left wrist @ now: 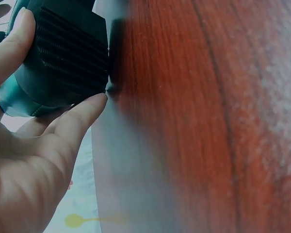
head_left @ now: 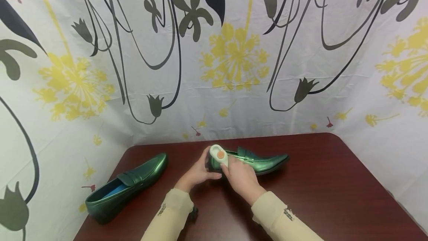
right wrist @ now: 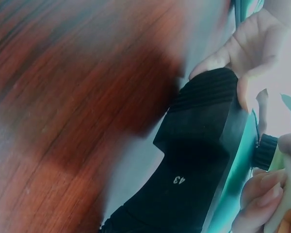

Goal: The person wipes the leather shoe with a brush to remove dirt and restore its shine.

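Observation:
A shiny green loafer (head_left: 267, 164) is at the middle of the table, its toe pointing right. My left hand (head_left: 200, 172) grips it round the heel, with thumb and fingers at the ridged black heel block (left wrist: 72, 53). In the right wrist view, the black sole (right wrist: 194, 160) shows the number 43. My right hand (head_left: 242, 177) holds a white-handled brush (head_left: 215, 151) with an orange button, over the heel end of the shoe. Its dark head (right wrist: 266, 153) is right at the shoe's green side.
A second green loafer (head_left: 127, 187), blue inside, stands at the left of the dark red wooden table (head_left: 327, 181). A small dark object (head_left: 193, 214) shows beside my left sleeve. Behind the table hangs a white cloth (head_left: 187, 96) with flower prints.

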`<state>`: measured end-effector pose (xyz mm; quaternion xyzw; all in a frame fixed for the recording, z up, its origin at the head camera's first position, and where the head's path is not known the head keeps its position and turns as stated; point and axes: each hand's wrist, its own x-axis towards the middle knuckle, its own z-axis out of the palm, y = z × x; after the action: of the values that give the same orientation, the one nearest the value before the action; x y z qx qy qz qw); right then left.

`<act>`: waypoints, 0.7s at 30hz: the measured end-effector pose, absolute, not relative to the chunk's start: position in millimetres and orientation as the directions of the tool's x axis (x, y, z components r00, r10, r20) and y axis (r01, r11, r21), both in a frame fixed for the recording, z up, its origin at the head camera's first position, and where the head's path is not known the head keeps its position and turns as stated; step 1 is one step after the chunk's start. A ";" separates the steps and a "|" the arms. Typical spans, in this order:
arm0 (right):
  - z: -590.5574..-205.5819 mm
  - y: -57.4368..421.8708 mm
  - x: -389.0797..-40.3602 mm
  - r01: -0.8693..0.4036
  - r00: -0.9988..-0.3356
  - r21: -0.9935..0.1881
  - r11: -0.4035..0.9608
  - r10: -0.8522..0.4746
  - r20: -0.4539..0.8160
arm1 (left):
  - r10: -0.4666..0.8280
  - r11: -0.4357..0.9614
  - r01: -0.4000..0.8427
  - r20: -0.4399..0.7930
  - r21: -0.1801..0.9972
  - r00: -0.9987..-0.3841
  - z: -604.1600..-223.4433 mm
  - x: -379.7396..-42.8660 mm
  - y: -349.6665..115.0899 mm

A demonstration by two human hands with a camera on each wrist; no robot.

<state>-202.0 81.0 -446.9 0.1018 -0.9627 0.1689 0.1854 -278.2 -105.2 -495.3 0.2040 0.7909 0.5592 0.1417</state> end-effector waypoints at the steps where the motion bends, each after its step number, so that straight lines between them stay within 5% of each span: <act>1: -447.6 79.8 -201.8 -0.261 -0.909 -0.281 0.923 -0.137 0.394 | 0.484 0.289 0.172 0.011 0.942 -0.875 -495.7 -278.3 -105.3; 21: -465.8 82.7 -188.7 -0.350 -0.819 -0.111 0.930 -0.246 0.519 | 0.524 0.225 0.210 0.063 0.951 -0.849 -495.2 -280.8 -104.1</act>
<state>-188.7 82.7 -465.8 0.1572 -0.9482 0.1011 0.2568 -280.8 -104.1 -495.2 0.2383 0.7706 0.5751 0.1367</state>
